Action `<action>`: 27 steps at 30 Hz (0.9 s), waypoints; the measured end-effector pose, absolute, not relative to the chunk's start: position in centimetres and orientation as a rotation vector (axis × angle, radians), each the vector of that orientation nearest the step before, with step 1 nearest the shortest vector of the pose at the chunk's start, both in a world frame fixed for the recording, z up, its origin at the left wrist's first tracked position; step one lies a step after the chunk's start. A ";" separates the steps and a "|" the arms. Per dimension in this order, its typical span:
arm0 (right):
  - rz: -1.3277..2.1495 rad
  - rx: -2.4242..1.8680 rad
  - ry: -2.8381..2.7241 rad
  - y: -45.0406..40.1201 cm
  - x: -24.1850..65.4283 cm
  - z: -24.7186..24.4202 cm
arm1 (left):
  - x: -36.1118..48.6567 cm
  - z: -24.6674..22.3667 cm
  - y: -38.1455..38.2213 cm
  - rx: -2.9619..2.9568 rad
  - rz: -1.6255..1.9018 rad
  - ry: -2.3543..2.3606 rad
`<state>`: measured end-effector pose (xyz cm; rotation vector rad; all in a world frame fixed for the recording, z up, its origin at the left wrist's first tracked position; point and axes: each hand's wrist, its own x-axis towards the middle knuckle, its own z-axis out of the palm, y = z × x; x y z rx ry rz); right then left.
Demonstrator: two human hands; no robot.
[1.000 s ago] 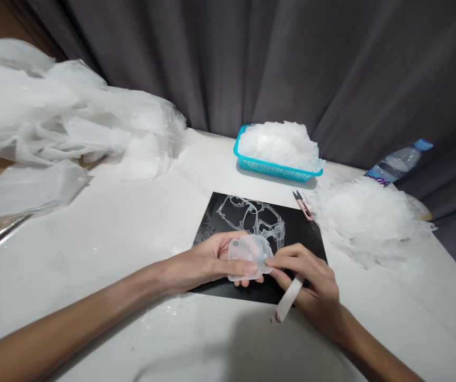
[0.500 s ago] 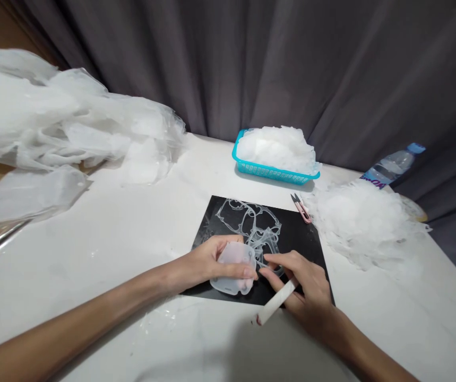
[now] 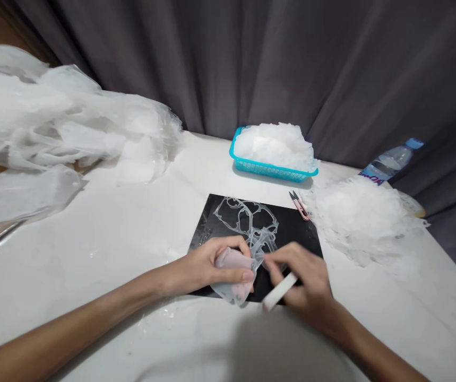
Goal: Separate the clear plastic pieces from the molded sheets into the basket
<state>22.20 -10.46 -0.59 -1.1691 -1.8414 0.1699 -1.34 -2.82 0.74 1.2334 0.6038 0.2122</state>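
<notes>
My left hand (image 3: 206,268) grips a soft, translucent, rounded silicone-like piece (image 3: 232,260), thumb across its face and fingers behind. The piece is bent, and its right edge is drawn out toward my right hand (image 3: 311,278). Thumb and forefinger of that hand close at this edge, slightly blurred. A white stick-shaped tool (image 3: 280,292) lies in the right palm and sticks out to the lower left; its kind is unclear. Under both hands is a black mat (image 3: 297,233), with clear, looped trimming scraps (image 3: 247,225) on it.
Thread snips (image 3: 300,206) lie at the mat's upper right corner. Behind stands a blue basket (image 3: 273,171) filled with translucent pieces. A loose pile (image 3: 365,217) of similar material sits right, before a water bottle (image 3: 390,162). A large heap of translucent sheets (image 3: 72,122) covers the left side.
The piece was flatter; now it is bent, its right edge pulled out. My right thumb and forefinger have closed at that edge. The view has shifted slightly.
</notes>
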 end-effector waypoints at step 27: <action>-0.138 -1.813 -1.591 -8.0 31.7 0.1 | -1.7 0.8 -2.5 0.980 0.309 0.256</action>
